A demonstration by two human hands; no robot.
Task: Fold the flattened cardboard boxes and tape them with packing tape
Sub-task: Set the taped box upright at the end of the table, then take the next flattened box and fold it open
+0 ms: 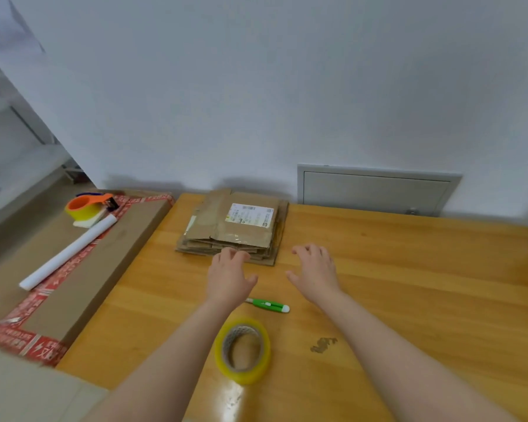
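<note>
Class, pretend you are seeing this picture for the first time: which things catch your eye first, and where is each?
Two open hands reach out mid-frame: the left hand at the near edge of a box stack by the wall, the right hand over the table beside it. A yellow tape roll lies nearest the camera, a green cutter just beyond it. An orange dispenser sits on a big box at left.

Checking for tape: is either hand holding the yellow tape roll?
No, the yellow tape roll lies on the wooden table, apart from the left hand and right hand.
</note>
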